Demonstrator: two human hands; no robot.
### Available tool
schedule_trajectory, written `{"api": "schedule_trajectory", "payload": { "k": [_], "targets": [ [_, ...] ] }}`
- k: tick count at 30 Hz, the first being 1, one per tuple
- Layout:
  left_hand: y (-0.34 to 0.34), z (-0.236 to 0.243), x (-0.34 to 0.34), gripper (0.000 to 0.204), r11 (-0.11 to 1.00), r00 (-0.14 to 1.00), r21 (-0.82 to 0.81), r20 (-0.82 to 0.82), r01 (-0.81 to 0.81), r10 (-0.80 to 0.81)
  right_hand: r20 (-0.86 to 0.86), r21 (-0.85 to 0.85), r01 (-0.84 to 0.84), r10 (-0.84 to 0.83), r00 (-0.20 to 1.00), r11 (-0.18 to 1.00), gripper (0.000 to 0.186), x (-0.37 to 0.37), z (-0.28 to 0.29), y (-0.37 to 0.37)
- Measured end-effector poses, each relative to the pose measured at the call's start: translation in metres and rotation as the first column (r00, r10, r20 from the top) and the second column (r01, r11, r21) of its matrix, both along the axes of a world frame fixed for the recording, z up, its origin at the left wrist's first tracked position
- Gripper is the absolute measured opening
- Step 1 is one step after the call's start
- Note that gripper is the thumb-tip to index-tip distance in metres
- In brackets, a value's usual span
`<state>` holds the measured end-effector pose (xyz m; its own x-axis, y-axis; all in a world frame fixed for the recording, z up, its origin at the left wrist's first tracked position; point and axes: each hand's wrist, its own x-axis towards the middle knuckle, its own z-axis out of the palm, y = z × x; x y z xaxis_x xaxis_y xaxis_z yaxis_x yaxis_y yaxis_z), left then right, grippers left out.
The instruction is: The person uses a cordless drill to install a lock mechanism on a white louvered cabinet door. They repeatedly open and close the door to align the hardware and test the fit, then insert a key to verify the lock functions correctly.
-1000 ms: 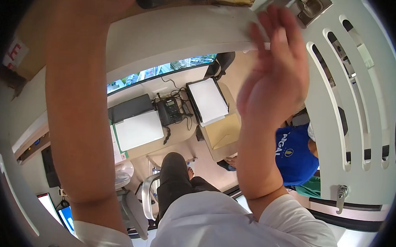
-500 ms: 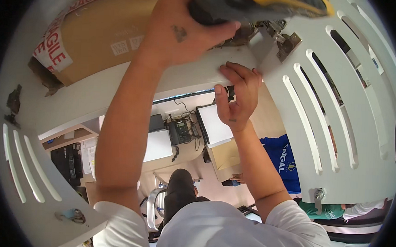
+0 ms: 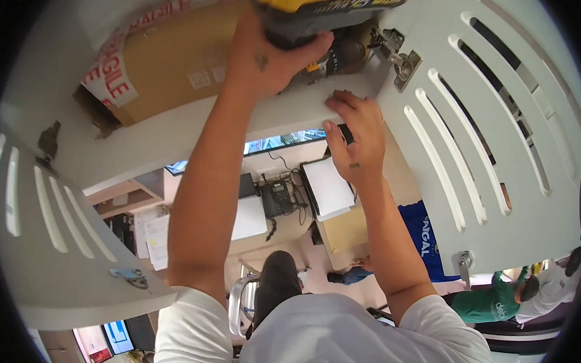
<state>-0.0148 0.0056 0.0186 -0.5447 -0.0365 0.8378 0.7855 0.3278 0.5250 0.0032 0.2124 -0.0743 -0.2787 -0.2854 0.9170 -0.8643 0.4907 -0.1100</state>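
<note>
Raised into an open wall cabinet, my left hand [image 3: 266,60] is closed around the dark grip of a yellow and black power tool [image 3: 327,5], whose upper part runs past the picture's top edge. My right hand [image 3: 358,136] is lower and to the right, by the front edge of the cabinet shelf [image 3: 287,116]. Its fingers are partly bent, with the thumb apart, and nothing shows in it. Behind my left hand, a second black and yellow tool [image 3: 340,57] lies on the shelf, partly hidden.
A cardboard box [image 3: 172,66] with red and white tape fills the shelf's left. Slotted cabinet doors stand open at left [image 3: 74,237] and right [image 3: 489,235]. Below are a desk with a phone [image 3: 280,197] and papers [image 3: 329,186], and a chair [image 3: 240,302]. People [image 3: 493,300] are at lower right.
My left hand has brought the power tool left and a little lower, uncovering the second tool behind. My right hand stays near the shelf edge. The whole view has shifted slightly.
</note>
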Motion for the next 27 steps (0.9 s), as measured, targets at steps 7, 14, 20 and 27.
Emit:
{"api": "schedule_trajectory", "payload": {
  "k": [7,14,20,27],
  "targets": [
    [-0.003,-0.004,0.035,0.016,0.933,0.980,0.304,-0.018,0.195,-0.199,0.192,-0.367,-0.041,0.119,0.974,0.929,0.035,0.029,0.024,-0.018],
    [-0.002,-0.025,0.068,0.025,0.904,0.987,0.406,0.033,0.132,-0.159,0.347,-0.859,-0.236,0.856,0.383,0.454,0.040,0.046,0.046,-0.064],
    [0.021,-0.022,0.084,0.043,0.937,0.999,0.347,-0.029,0.047,-0.039,0.286,-0.855,-0.382,0.933,0.220,0.352,0.055,0.054,0.054,-0.059],
    [0.029,-0.020,0.092,0.026,0.920,0.801,-0.160,-0.559,-0.358,0.214,0.112,-0.889,-0.434,0.988,0.104,0.146,0.061,0.064,0.046,-0.057]
  ]
}}
